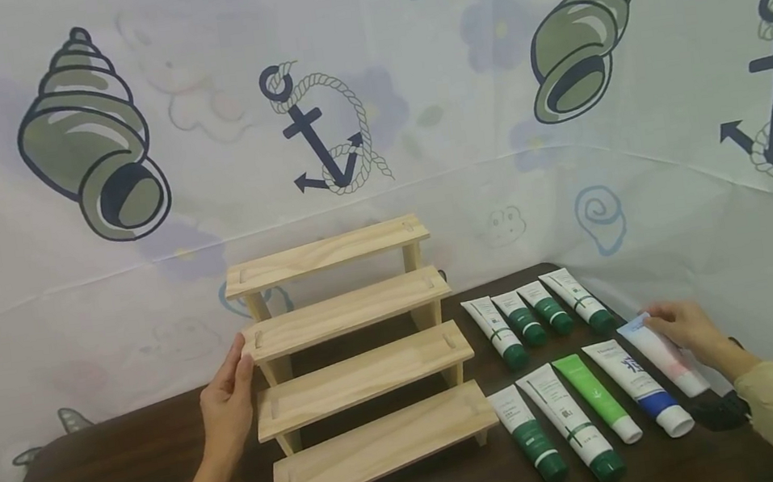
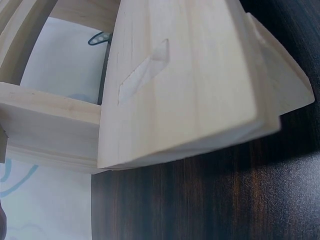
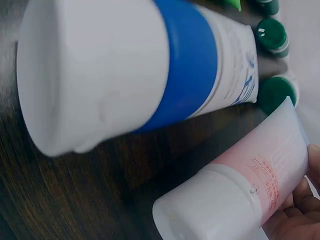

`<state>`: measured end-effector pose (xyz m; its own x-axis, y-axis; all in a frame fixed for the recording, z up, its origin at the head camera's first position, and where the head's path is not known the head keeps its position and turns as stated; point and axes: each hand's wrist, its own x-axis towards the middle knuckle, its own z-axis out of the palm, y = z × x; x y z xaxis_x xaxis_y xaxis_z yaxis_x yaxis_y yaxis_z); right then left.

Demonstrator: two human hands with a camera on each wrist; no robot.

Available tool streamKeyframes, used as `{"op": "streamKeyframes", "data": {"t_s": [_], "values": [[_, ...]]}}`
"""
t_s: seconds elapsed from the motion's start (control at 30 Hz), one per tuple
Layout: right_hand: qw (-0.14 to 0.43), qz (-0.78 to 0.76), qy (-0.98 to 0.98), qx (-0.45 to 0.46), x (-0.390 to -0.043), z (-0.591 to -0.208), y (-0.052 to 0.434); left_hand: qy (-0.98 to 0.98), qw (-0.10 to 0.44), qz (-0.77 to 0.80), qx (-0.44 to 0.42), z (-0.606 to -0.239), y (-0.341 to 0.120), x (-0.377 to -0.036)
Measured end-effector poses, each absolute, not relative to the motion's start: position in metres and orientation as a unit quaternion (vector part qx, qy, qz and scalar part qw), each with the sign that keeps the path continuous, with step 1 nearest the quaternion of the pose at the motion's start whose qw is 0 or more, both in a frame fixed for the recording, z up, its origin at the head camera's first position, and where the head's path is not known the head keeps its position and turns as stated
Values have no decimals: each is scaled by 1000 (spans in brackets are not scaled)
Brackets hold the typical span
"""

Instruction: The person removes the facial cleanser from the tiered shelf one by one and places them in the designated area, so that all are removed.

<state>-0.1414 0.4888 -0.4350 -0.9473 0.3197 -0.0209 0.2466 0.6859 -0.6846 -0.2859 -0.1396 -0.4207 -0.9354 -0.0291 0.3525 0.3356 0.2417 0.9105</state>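
A four-tier wooden stand (image 1: 367, 374) stands on the dark table, its stepped shelves falling toward the front. My left hand (image 1: 227, 404) holds the left end of the second shelf from the top, fingers and thumb at the board's corner. In the left wrist view a lower shelf (image 2: 185, 75) fills the middle, and the hand is almost wholly out of frame. My right hand (image 1: 688, 332) pinches a white and pale pink squeeze tube (image 1: 666, 359) by its flat end, the white cap pointing toward me. Beside it lies a white tube with a blue band (image 1: 636, 383).
Right of the stand, a green tube (image 1: 595, 394) and two white-and-green tubes (image 1: 571, 420) complete the front row. Behind them lies a row of several smaller white-and-green tubes (image 1: 497, 332). A patterned cloth (image 1: 416, 131) hangs close behind the table (image 1: 131, 470).
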Motion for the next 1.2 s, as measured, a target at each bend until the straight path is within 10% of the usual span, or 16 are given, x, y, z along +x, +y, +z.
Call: {"op": "streamKeyframes", "data": {"t_s": [1.2], "values": [[-16,343,-920,-187,-156,-461,506,-779,154,-599,-105,-421,-141,-286]]}}
